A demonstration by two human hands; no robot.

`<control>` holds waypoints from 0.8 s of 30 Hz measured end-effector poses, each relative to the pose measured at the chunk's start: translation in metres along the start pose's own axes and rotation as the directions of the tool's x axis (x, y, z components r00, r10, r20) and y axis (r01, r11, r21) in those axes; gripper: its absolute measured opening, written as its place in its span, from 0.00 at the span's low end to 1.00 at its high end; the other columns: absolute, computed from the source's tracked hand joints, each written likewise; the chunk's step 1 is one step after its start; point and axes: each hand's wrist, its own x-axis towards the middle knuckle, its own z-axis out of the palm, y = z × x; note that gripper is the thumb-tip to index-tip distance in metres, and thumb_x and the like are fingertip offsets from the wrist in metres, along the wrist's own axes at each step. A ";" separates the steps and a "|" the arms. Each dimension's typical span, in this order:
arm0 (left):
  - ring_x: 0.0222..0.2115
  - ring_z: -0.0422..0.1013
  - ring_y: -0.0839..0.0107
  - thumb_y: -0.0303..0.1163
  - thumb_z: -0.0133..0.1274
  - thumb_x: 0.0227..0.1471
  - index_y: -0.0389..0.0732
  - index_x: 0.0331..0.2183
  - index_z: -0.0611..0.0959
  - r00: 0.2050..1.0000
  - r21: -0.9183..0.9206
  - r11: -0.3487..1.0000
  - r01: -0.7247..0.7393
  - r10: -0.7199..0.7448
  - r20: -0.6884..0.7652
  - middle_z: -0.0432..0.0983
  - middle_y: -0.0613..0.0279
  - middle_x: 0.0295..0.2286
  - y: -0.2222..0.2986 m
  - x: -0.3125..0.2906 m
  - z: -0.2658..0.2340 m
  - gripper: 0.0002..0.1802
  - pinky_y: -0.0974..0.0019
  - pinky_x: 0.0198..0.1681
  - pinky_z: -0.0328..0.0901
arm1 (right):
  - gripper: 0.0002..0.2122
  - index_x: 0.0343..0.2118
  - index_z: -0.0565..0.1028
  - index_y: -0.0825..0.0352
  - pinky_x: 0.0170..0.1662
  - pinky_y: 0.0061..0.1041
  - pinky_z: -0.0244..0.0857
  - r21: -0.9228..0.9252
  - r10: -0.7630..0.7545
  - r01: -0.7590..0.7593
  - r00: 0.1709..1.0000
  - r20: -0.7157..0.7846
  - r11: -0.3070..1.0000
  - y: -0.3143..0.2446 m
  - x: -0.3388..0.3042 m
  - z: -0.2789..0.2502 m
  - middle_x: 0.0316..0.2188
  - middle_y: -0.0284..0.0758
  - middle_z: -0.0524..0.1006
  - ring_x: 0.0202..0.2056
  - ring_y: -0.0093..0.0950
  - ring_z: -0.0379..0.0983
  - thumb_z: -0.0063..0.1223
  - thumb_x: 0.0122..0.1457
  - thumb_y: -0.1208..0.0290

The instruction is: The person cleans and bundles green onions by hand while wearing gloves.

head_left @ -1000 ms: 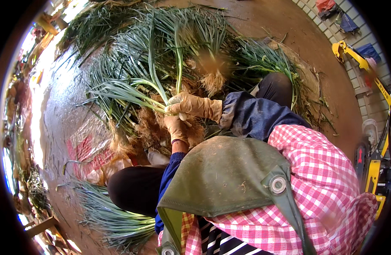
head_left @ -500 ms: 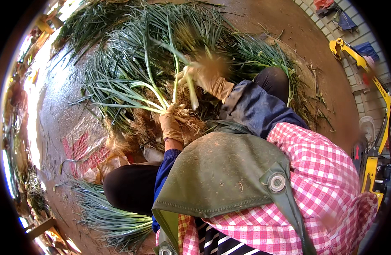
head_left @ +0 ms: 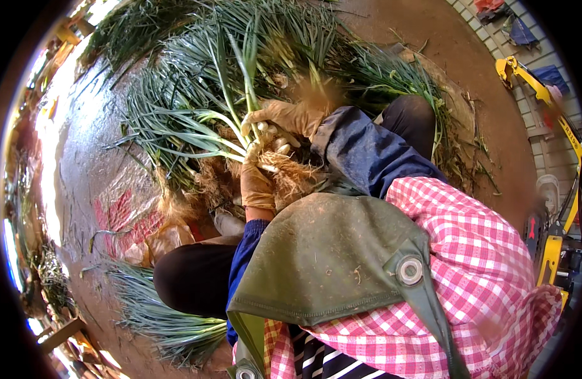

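My left hand (head_left: 257, 186), in a tan, soiled glove, is closed round the lower stems of a few green onions (head_left: 224, 134). Their leaves fan out to the left and upward, and a tuft of pale roots (head_left: 292, 178) sticks out to the right of that hand. Just above it, my right hand (head_left: 286, 119), gloved the same way, has its fingers curled round the white-green stems of upright green onions (head_left: 248, 76). Several white stem ends show beneath the right palm. Which stems belong to which hand is partly hidden.
A large heap of green onions (head_left: 183, 82) covers the ground ahead, roots toward me. Another bunch of green onions (head_left: 171, 319) lies beside my left knee (head_left: 193, 278). A red-and-clear plastic sheet (head_left: 130, 221) is on the floor. A yellow machine arm (head_left: 559, 120) stands far right.
My right hand has moved left and slightly down, bringing its green onion against the bunch in my left hand. The left hand has stayed nearly in place.
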 end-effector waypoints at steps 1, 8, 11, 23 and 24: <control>0.24 0.73 0.67 0.30 0.49 0.50 0.33 0.38 0.76 1.000 0.034 0.999 0.009 -0.008 -0.019 0.76 0.55 0.29 -0.001 0.000 -0.006 0.14 0.67 0.25 0.71 | 0.11 0.34 0.75 0.71 0.16 0.09 0.54 -0.061 0.032 -0.036 0.998 -0.060 0.997 0.012 0.017 -0.009 0.17 0.26 0.71 0.14 0.13 0.60 0.49 0.59 0.66; 0.24 0.73 0.68 0.29 0.48 0.50 0.34 0.39 0.76 0.997 0.228 0.972 0.048 -0.032 -0.072 0.75 0.57 0.29 -0.006 0.003 -0.026 0.13 0.68 0.25 0.71 | 0.24 0.46 0.70 0.75 0.25 0.23 0.63 -0.794 -0.281 -0.133 0.890 -0.360 0.593 0.048 0.019 -0.007 0.25 0.35 0.77 0.19 0.20 0.68 0.54 0.55 0.58; 0.23 0.73 0.68 0.29 0.48 0.50 0.34 0.39 0.75 0.997 0.188 0.982 -0.006 0.020 -0.073 0.75 0.58 0.29 -0.001 0.003 -0.040 0.13 0.69 0.25 0.71 | 0.15 0.37 0.74 0.71 0.15 0.17 0.56 -0.234 -0.147 0.107 0.976 -0.161 0.966 0.040 0.004 0.013 0.18 0.30 0.73 0.13 0.16 0.62 0.55 0.55 0.62; 0.22 0.72 0.70 0.37 0.46 0.55 0.38 0.40 0.74 0.996 0.325 0.942 0.085 -0.073 -0.049 0.74 0.62 0.27 -0.001 -0.015 -0.011 0.14 0.71 0.22 0.69 | 0.10 0.26 0.75 0.70 0.13 0.13 0.51 0.049 0.046 -0.053 0.992 0.119 0.997 0.015 -0.050 0.018 0.16 0.28 0.71 0.13 0.13 0.61 0.54 0.55 0.66; 0.22 0.72 0.71 0.35 0.46 0.54 0.38 0.40 0.75 0.986 0.168 0.972 0.163 -0.153 -0.073 0.74 0.61 0.27 -0.008 -0.001 -0.023 0.14 0.72 0.22 0.69 | 0.10 0.27 0.75 0.70 0.13 0.13 0.52 0.054 0.015 -0.026 0.980 0.198 0.998 0.012 -0.059 0.017 0.17 0.30 0.72 0.13 0.15 0.63 0.53 0.56 0.66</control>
